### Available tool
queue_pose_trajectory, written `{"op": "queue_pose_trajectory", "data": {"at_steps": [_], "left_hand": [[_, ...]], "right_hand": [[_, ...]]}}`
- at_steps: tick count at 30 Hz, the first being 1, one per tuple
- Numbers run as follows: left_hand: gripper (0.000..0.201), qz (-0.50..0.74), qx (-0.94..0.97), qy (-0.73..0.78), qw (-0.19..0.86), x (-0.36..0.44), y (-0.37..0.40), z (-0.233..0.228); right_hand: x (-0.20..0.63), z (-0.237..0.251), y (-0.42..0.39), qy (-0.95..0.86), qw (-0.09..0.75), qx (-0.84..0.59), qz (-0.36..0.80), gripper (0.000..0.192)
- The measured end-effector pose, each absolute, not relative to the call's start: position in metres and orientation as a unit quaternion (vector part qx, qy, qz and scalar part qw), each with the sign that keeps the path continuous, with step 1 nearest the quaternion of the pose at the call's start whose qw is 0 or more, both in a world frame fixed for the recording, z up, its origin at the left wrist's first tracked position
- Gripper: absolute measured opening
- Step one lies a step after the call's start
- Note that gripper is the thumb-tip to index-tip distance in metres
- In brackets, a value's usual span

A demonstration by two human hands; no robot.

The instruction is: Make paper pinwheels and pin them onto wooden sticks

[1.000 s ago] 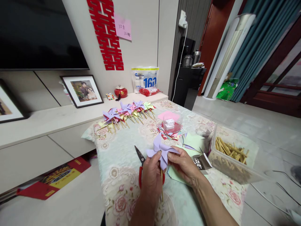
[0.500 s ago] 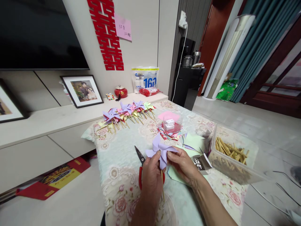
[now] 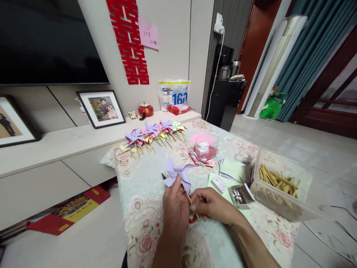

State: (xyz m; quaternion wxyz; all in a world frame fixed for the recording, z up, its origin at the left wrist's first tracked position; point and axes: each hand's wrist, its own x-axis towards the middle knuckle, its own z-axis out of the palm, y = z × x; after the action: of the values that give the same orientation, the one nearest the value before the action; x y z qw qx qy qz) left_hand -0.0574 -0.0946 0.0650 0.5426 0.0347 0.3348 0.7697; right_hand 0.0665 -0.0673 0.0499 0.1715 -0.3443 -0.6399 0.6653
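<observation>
Above the table (image 3: 145, 197), near its front edge, both hands work on one lilac pinwheel (image 3: 176, 174). The left hand (image 3: 174, 203) has its fingers closed on the paper blades from below, with one fingertip pressed at the centre. The right hand (image 3: 208, 204), just right of the pinwheel, pinches the lower end of its stick (image 3: 192, 203) between thumb and fingers. Scissors (image 3: 192, 219) lie on the table under the hands, mostly hidden; only a dark tip and a bit of red handle show. To the right of the pinwheel stand a box of sticks (image 3: 279, 186) and a small open tin (image 3: 239, 195). Behind it, far on the table, lies a row of finished pinwheels (image 3: 152, 132).

I think the risk is at the centre: too hard a push there may tear the thin paper or bend the blades. A weak pinch could also let the stick slip or turn, so the wheel sits crooked.
</observation>
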Motion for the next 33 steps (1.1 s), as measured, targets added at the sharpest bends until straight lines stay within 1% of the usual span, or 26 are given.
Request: {"op": "queue_pose_trajectory", "data": {"at_steps": [3,6,8,10,11,12,13,15,18,20,23,33], "left_hand": [[0.032,0.764,0.051,0.337,0.547,-0.055,-0.097,0.068],[0.042,0.769,0.104,0.352,0.523,-0.055,-0.098,0.068],[0.055,0.778,0.147,0.392,0.468,-0.055,-0.098,0.066],[0.071,0.786,0.197,0.438,0.389,-0.057,-0.097,0.062],[0.075,0.789,0.226,0.456,0.345,-0.057,-0.096,0.06],[0.074,0.788,0.258,0.468,0.305,-0.058,-0.095,0.058],[0.069,0.785,0.288,0.476,0.272,-0.059,-0.095,0.055],[0.053,0.773,0.33,0.493,0.222,-0.061,-0.094,0.051],[0.03,0.738,0.371,0.533,0.182,-0.065,-0.094,0.045],[0.02,0.716,0.387,0.556,0.168,-0.067,-0.095,0.042],[0.016,0.709,0.384,0.568,0.165,-0.069,-0.095,0.039],[0.016,0.723,0.337,0.564,0.211,-0.066,-0.096,0.049]], "right_hand": [[0.066,0.048,-0.066,-0.642,0.156,-0.345,0.666,0.033],[0.068,0.05,-0.064,-0.625,0.176,-0.339,0.681,0.033],[0.071,0.052,-0.063,-0.612,0.2,-0.337,0.687,0.032],[0.074,0.054,-0.062,-0.605,0.215,-0.335,0.69,0.031],[0.076,0.055,-0.062,-0.603,0.218,-0.334,0.691,0.03],[0.077,0.056,-0.061,-0.601,0.219,-0.333,0.692,0.029],[0.078,0.057,-0.061,-0.601,0.218,-0.332,0.693,0.029],[0.08,0.057,-0.061,-0.602,0.213,-0.33,0.695,0.028],[0.081,0.058,-0.061,-0.607,0.206,-0.33,0.693,0.028],[0.081,0.058,-0.061,-0.613,0.198,-0.331,0.69,0.029],[0.081,0.058,-0.062,-0.618,0.189,-0.33,0.688,0.03],[0.081,0.059,-0.062,-0.619,0.181,-0.34,0.684,0.028]]}}
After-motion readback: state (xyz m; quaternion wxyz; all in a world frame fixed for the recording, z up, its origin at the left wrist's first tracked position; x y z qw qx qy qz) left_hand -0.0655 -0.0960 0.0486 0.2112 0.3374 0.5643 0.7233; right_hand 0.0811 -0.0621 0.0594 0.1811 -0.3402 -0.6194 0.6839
